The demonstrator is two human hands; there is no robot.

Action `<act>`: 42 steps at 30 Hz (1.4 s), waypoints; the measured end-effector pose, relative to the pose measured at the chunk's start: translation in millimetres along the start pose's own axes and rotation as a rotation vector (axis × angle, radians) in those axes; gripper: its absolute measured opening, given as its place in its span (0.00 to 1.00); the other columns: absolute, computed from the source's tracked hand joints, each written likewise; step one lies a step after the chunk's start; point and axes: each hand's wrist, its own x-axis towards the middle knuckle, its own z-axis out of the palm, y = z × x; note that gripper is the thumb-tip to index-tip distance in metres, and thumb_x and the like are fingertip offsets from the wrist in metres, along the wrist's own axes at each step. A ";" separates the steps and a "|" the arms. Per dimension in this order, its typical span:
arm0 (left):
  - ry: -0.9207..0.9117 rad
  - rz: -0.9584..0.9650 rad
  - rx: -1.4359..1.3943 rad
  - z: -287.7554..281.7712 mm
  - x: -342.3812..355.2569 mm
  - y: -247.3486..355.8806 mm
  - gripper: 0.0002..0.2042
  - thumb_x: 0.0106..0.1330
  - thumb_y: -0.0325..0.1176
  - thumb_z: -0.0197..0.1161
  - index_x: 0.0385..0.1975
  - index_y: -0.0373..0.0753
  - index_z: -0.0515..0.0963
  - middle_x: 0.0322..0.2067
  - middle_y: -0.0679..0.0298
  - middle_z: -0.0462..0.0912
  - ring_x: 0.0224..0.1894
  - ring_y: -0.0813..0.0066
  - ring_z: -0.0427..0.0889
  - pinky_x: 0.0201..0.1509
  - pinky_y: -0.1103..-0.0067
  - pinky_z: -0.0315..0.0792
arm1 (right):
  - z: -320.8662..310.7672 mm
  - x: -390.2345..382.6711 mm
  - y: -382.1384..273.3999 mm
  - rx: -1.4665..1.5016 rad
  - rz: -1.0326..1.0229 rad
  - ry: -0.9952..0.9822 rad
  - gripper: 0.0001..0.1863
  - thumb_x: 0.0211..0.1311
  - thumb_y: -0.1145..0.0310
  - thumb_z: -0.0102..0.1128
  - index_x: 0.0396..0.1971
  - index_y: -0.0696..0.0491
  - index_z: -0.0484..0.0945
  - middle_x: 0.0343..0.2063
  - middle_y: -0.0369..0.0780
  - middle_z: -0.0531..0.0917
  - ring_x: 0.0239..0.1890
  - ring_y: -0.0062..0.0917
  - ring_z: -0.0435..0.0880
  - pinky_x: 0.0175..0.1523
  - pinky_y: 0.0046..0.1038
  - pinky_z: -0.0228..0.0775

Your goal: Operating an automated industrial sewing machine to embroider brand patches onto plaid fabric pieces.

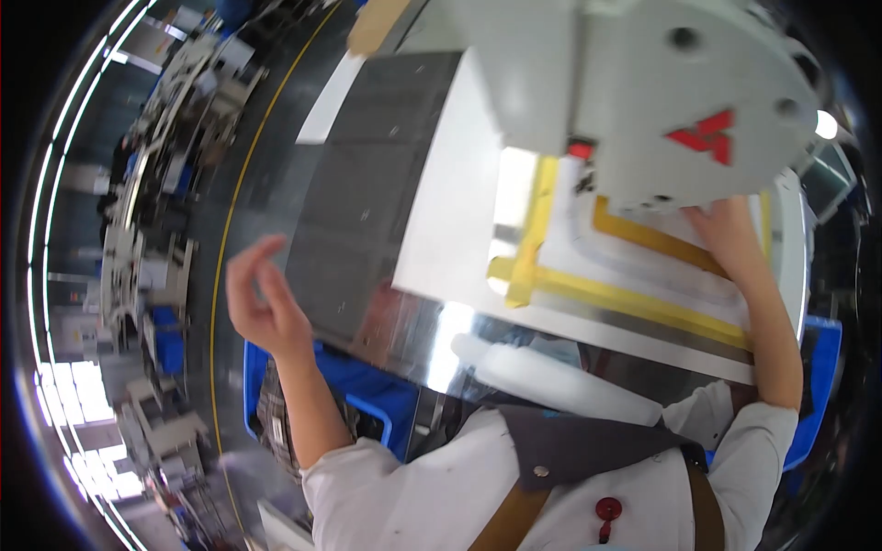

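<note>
My left hand (268,308) is raised off the left side of the worktable, fingers loosely bent and apart, holding nothing. It is nearest to a dark grey sheet-like panel (358,197) on the table. My right hand (729,237) reaches under the big grey head of what looks like a sewing machine (643,101). Its fingertips are partly hidden behind that head. It rests on or just above a white flat template (643,262) edged with yellow tape (634,297). A darker yellow strip (657,238) runs across the template beside my right hand.
A shiny metal table edge (427,340) and a rolled white sheet (560,376) lie close to my body. Blue bins (390,404) stand below the edge at left, with another (818,386) at right. Benches with machines (152,193) stand beyond a yellow floor line (230,207).
</note>
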 end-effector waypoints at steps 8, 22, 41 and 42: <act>-0.722 -0.137 0.822 -41.3 -249.6 -207.0 0.12 0.61 0.34 0.55 0.41 0.36 0.79 0.42 0.51 0.81 0.45 0.52 0.79 0.47 0.67 0.72 | -7.8 -79.3 -23.3 0.107 -0.320 -0.112 0.11 0.47 0.78 0.64 0.33 0.55 0.78 0.33 0.42 0.75 0.37 0.37 0.74 0.44 0.34 0.65; -0.621 -0.605 0.239 70.9 -363.5 -145.0 0.14 0.60 0.36 0.56 0.41 0.36 0.79 0.42 0.50 0.82 0.45 0.52 0.80 0.47 0.66 0.73 | 1.0 -89.4 -41.8 0.186 -0.303 -0.207 0.09 0.46 0.79 0.63 0.30 0.54 0.79 0.33 0.40 0.76 0.36 0.36 0.74 0.43 0.33 0.65; 0.052 -0.862 -0.332 -41.3 -5.8 -24.2 0.11 0.70 0.37 0.56 0.37 0.35 0.79 0.33 0.71 0.81 0.33 0.87 0.76 0.37 0.87 0.69 | 21.4 -38.0 -89.9 0.288 -0.646 -0.189 0.13 0.45 0.77 0.66 0.34 0.51 0.79 0.34 0.37 0.78 0.38 0.33 0.76 0.53 0.38 0.67; -0.107 -0.838 -0.402 -18.5 -5.2 -4.1 0.11 0.70 0.38 0.56 0.35 0.36 0.79 0.31 0.73 0.79 0.32 0.88 0.73 0.36 0.87 0.67 | 30.3 -31.6 -96.2 0.295 -0.673 -0.159 0.16 0.45 0.77 0.66 0.38 0.50 0.79 0.38 0.37 0.78 0.41 0.33 0.76 0.54 0.38 0.67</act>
